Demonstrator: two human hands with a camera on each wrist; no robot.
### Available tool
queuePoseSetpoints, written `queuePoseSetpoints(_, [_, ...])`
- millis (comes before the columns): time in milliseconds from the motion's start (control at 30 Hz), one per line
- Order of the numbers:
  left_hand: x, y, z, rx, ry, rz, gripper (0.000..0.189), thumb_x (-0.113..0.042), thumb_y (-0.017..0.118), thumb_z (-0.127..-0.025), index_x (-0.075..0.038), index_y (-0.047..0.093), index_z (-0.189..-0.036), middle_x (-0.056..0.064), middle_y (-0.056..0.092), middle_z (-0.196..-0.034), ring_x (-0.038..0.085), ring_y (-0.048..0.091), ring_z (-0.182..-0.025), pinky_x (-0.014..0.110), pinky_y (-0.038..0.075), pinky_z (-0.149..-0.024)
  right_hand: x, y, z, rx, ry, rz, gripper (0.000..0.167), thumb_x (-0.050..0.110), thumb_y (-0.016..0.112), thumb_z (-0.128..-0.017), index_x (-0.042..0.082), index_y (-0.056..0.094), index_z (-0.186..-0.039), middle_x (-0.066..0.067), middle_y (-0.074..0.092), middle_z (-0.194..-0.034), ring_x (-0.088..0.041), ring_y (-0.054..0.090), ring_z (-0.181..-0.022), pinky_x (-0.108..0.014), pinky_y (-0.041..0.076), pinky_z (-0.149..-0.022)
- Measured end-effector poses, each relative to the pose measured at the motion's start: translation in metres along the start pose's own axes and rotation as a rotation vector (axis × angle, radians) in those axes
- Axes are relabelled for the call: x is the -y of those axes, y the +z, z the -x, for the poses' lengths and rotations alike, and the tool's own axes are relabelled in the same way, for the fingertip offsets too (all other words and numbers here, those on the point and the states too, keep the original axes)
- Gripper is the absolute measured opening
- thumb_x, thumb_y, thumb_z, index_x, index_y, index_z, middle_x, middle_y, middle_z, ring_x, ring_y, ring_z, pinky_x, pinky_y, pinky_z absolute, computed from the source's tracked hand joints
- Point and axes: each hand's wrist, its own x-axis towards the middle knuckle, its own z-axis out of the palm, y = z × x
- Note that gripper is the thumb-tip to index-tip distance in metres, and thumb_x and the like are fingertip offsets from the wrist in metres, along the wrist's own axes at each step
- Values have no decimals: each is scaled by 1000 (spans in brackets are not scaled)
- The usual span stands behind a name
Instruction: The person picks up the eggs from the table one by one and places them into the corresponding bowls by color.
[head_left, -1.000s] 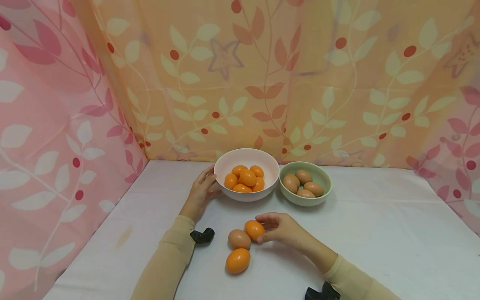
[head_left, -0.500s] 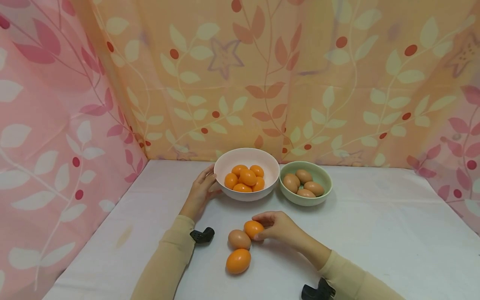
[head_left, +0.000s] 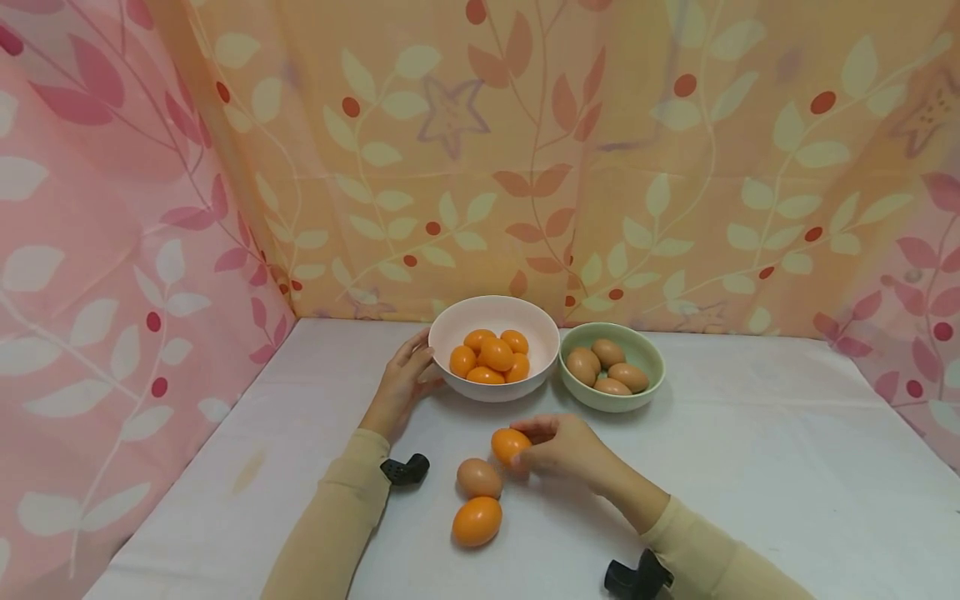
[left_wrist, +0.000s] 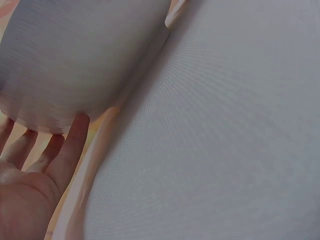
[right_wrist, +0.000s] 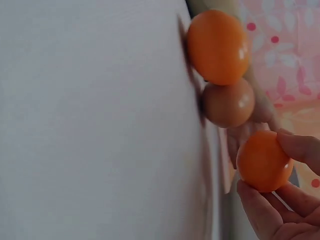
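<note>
In the head view, my right hand (head_left: pixel 573 450) pinches an orange egg (head_left: pixel 509 447) between thumb and fingers. The right wrist view shows this held egg (right_wrist: pixel 264 161) apart from the table cloth. Close by on the table, a brown egg (head_left: pixel 478 478) lies against a second orange egg (head_left: pixel 477 522). My left hand (head_left: pixel 399 385) touches the left side of a pale pink bowl (head_left: pixel 495 394). Its fingertips press on the bowl's outer wall with fingers fairly straight, as the left wrist view shows. Several orange eggs (head_left: pixel 496 355) are in that bowl.
A green bowl (head_left: pixel 611 403) with several brown eggs (head_left: pixel 627 377) stands right beside the pink one. White cloth (head_left: pixel 765 450) covers the table. A patterned curtain (head_left: pixel 465 167) rises behind the bowls, with pink fabric (head_left: pixel 97 275) on the left.
My right hand has closed its fingers on the upper orange egg and moved it slightly away from the brown egg, toward the bowls. The left hand stays at the pink bowl.
</note>
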Motion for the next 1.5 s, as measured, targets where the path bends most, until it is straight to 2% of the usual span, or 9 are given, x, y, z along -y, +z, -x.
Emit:
queuePoseSetpoints(167, [0, 0, 0, 1, 2, 4, 50, -26, 55, -102, -24, 43, -150, -3, 38, -158, 26, 45, -136, 36, 55, -91, 13, -10, 1, -15, -33, -21, 50, 16, 80, -79, 4, 68, -126, -9, 74, -116, -14, 65, -102, -31, 55, -92])
queuePoseSetpoints(500, [-1, 0, 1, 2, -7, 3, 50, -27, 55, -102, -25, 44, -150, -3, 40, -157, 25, 47, -134, 41, 52, -98, 33, -26, -6, -45, -53, -22, 51, 21, 79, -83, 5, 66, -129, -9, 73, -117, -14, 66, -103, -35, 55, -96])
queuePoseSetpoints(733, [-1, 0, 0, 6, -12, -7, 51, -27, 55, -102, -24, 41, -151, -3, 37, -159, 27, 46, -136, 44, 51, -101, 45, -31, -20, -95, -76, -14, 48, 21, 78, -85, 3, 66, -128, -13, 70, -124, -19, 66, -110, -35, 55, -96])
queuePoseSetpoints(900, [0, 0, -1, 6, -14, -7, 52, -28, 55, -102, -23, 41, -151, -3, 36, -159, 27, 45, -137, 44, 50, -102, 52, -34, -31, -144, -41, 9, 49, 28, 81, -82, 10, 69, -126, -8, 70, -125, -21, 63, -116, -35, 54, -98])
queuePoseSetpoints(1000, [0, -1, -1, 5, -9, 0, 52, -27, 56, -102, -22, 41, -151, -3, 38, -159, 26, 46, -136, 43, 51, -100, 56, -34, -38, -153, -23, 39, 51, 32, 83, -79, 14, 70, -125, -5, 69, -127, -20, 59, -122, -37, 50, -104])
queuePoseSetpoints(1133, [0, -1, -1, -1, -11, -1, 51, -27, 56, -101, -23, 42, -151, -3, 39, -157, 26, 47, -134, 40, 52, -97, 59, -31, -50, -156, -44, 68, 51, 31, 82, -80, 14, 70, -126, -4, 69, -129, -21, 57, -127, -39, 46, -109])
queuePoseSetpoints(1300, [0, -1, 0, 6, -2, -1, 51, -26, 55, -102, -23, 42, -151, -3, 39, -157, 27, 46, -135, 39, 53, -95, 59, -24, -65, -141, -85, 18, 47, 21, 81, -82, 7, 69, -125, -11, 70, -125, -23, 64, -118, -33, 54, -99])
queuePoseSetpoints(1400, [0, -1, 0, 13, 5, 4, 51, -26, 56, -102, -22, 43, -150, -1, 40, -157, 27, 46, -135, 40, 53, -96, 60, -19, -71, -142, -72, -2, 45, 19, 82, -81, 6, 71, -123, -12, 71, -122, -23, 65, -114, -30, 56, -94])
queuePoseSetpoints(1500, [1, -1, 0, 15, 6, 5, 51, -26, 56, -102, -22, 43, -151, 0, 41, -157, 27, 46, -135, 41, 52, -97, 62, -14, -76, -147, -58, -2, 44, 18, 82, -80, 6, 71, -121, -11, 71, -122, -22, 65, -114, -29, 55, -95])
